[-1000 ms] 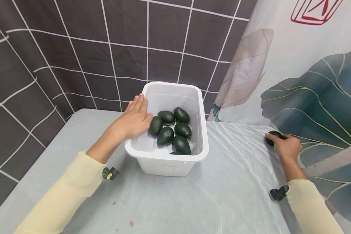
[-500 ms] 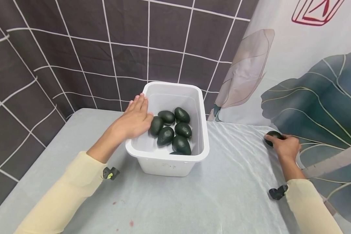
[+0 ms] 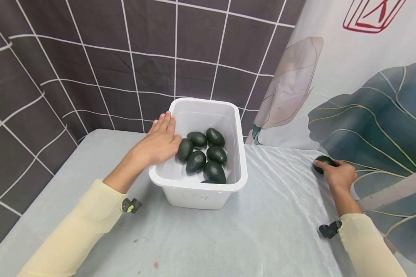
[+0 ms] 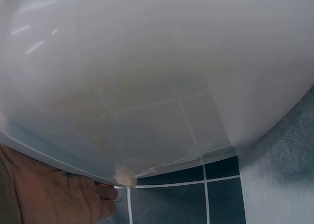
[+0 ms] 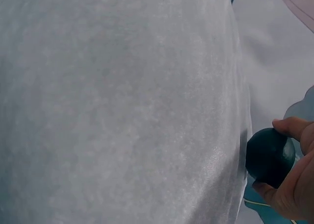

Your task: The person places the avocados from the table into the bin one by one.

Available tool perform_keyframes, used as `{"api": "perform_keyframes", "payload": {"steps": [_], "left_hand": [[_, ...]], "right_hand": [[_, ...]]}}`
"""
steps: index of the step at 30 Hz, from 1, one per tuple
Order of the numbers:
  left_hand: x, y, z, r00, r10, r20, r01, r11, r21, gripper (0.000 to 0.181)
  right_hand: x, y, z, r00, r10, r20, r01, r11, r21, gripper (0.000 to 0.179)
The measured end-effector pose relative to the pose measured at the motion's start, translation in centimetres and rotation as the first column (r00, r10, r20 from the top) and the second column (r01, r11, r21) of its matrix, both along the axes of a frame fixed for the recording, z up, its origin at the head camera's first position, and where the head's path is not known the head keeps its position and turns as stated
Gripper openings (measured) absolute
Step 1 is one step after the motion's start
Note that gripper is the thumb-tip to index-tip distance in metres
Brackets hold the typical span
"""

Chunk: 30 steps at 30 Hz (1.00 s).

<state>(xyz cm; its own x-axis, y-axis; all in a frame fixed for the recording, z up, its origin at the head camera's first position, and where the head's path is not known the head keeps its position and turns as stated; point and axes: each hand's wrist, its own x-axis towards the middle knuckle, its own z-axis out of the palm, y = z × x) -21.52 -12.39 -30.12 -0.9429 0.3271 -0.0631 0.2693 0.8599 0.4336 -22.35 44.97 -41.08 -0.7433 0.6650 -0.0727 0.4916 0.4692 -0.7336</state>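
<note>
A white plastic tub (image 3: 194, 198) stands on the cloth-covered table, with several dark green avocados (image 3: 195, 161) lying inside it. My left hand (image 3: 158, 143) rests on the tub's left rim, fingers straight and pointing away, the thumb at the inner side. From the left wrist, the tub's outer wall (image 4: 147, 87) fills most of the view and the hand (image 4: 59, 194) shows at lower left. Far to the right, my right hand (image 3: 343, 173) holds one avocado (image 3: 322, 163) at the table's edge. In the right wrist view, thumb and fingers grip that avocado (image 5: 269, 158) from opposite sides.
Light grey-blue cloth (image 3: 263, 231) covers the table, wrinkled at the right. Behind the tub hangs a dark curtain with a white grid (image 3: 152, 73). A white curtain with leaf prints (image 3: 367, 115) borders the right side, close to the right hand.
Almost nothing differs. The left hand stays on the tub's rim, and the right hand keeps hold of its avocado with only a very slight shift; the head view tilts a little.
</note>
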Motion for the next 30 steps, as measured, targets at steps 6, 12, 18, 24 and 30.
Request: {"api": "perform_keyframes", "payload": {"steps": [6,12,18,24,30], "left_hand": [[-0.1,0.0,-0.1,1.000,0.000,-0.001,0.000,1.000,0.000,0.078],[-0.1,0.0,-0.1,1.000,-0.002,-0.001,0.002,1.000,-0.005,0.078],[0.0,0.0,0.0,1.000,-0.004,-0.003,0.004,1.000,0.004,0.078],[0.2,0.1,0.1,1.000,-0.004,0.003,0.004,1.000,0.000,0.077],[0.1,0.1,0.1,1.000,-0.002,-0.002,0.002,1.000,-0.010,0.077]], "right_hand": [[-0.3,-0.3,0.5,1.000,-0.009,0.001,0.009,0.999,-0.034,0.086],[-0.7,-1.2,1.4,1.000,0.006,-0.002,-0.006,1.000,-0.025,0.085],[-0.9,-2.4,2.3,0.998,0.043,-0.037,-0.044,0.999,-0.027,0.084],[-1.0,-3.7,3.0,0.995,0.078,-0.066,-0.079,0.997,-0.010,0.084],[-1.3,-4.9,3.6,0.990,0.117,-0.084,-0.116,0.993,0.020,0.085]]}}
